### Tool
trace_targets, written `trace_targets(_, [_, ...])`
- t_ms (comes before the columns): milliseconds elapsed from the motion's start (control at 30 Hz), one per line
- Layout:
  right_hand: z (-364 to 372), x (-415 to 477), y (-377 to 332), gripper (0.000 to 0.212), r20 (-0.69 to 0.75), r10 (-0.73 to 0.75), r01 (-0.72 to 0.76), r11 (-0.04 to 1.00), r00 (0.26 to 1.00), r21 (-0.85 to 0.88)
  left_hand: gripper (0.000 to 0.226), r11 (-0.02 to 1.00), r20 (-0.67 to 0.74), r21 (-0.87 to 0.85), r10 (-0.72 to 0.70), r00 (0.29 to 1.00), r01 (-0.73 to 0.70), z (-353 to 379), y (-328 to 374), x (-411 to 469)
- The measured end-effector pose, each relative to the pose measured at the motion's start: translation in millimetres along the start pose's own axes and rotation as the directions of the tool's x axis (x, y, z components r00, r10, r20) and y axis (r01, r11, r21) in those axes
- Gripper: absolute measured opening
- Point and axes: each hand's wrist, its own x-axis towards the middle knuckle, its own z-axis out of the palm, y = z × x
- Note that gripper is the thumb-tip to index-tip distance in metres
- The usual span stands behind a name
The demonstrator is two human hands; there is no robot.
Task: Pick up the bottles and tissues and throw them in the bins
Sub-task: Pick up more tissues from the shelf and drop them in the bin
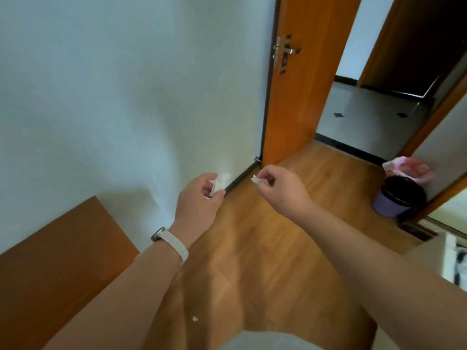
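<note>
My left hand (202, 195) is curled around a crumpled white tissue (216, 186), held out over the wooden floor near the wall. My right hand (279, 185) pinches a small white tissue scrap (255, 179) between thumb and fingers. A tiny white scrap (194, 318) lies on the floor below my arms. A purple bin with a black liner (398, 195) stands at the right by the door frame. Behind it sits a second bin with a pink-and-white bag (408, 169). No bottle is in view.
A white wall (113, 97) fills the left. An orange wooden door (303, 84) stands open onto a tiled hallway (366, 117). A brown wooden panel (50, 261) sits low at the left. White furniture (452, 261) pokes in at the right edge.
</note>
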Motion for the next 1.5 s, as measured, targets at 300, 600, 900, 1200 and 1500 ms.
trace_targets(300, [-84.4,12.2,103.2,0.011,-0.168,0.177,-0.183,0.983,0.970,-0.018,0.032,0.994,0.177,-0.014,0.109,0.978,-0.109,113.1,67.7,50.1])
trace_targets(600, [-125.6,44.7,170.3,0.012,-0.216,0.368,-0.373,0.928,0.904,0.021,0.035,0.983,0.367,-0.036,0.178,0.913,-0.177,207.8,93.1,118.1])
trace_targets(900, [-171.2,133.6,249.4,0.009,-0.308,0.522,-0.542,0.840,0.796,0.023,0.036,0.968,0.524,-0.118,0.249,0.815,-0.220,313.3,118.1,240.7])
trace_targets(1200, [-212.4,209.1,295.7,0.012,-0.406,0.625,-0.673,0.739,0.666,0.034,0.034,0.950,0.625,-0.194,0.313,0.715,-0.247,406.0,148.2,356.0])
trace_targets(1500, [-245.9,250.3,342.1,0.013,-0.465,0.659,-0.720,0.691,0.591,0.065,0.034,0.899,0.613,-0.281,0.437,0.658,-0.336,463.2,177.9,411.5])
